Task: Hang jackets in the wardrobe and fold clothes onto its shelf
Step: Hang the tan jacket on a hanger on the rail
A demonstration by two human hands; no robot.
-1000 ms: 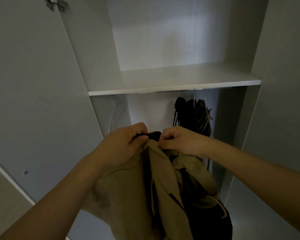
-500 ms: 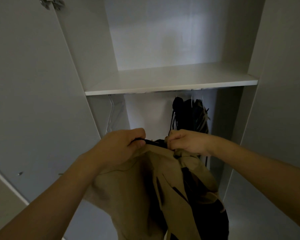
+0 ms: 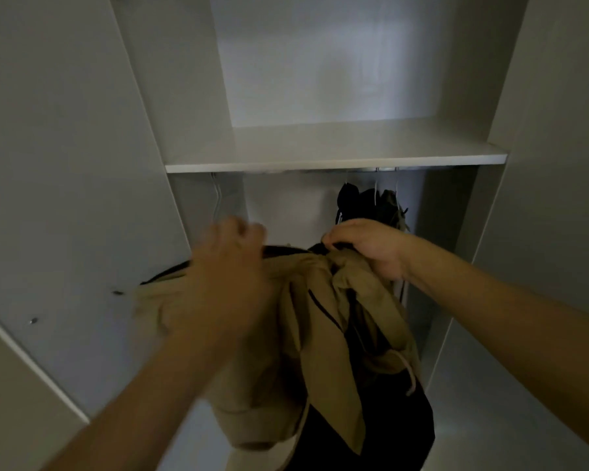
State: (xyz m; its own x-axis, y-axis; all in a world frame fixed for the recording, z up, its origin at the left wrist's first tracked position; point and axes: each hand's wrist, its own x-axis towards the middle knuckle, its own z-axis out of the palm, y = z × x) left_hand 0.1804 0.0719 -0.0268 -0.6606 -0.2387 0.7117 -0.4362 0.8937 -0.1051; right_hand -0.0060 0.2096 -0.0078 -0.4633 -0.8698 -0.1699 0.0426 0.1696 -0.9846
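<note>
A tan jacket [image 3: 317,338] with dark lining hangs from a black hanger [image 3: 170,271] in front of the open wardrobe. My left hand [image 3: 232,266], blurred by motion, lies over the jacket's left shoulder; whether it grips the cloth I cannot tell. My right hand [image 3: 368,246] grips the jacket collar and the hanger's top. Above them is the white wardrobe shelf [image 3: 334,161], bare. Dark jackets [image 3: 371,202] hang on the rail under the shelf at the right.
An empty wire hanger [image 3: 217,198] hangs at the left end of the rail. The wardrobe's open doors [image 3: 65,164] stand at both sides. Between the wire hanger and the dark jackets the rail is free.
My hands have moved apart: the left slid left along the jacket's shoulder, baring more of the black hanger. The jacket has spread out wider and rose slightly.
</note>
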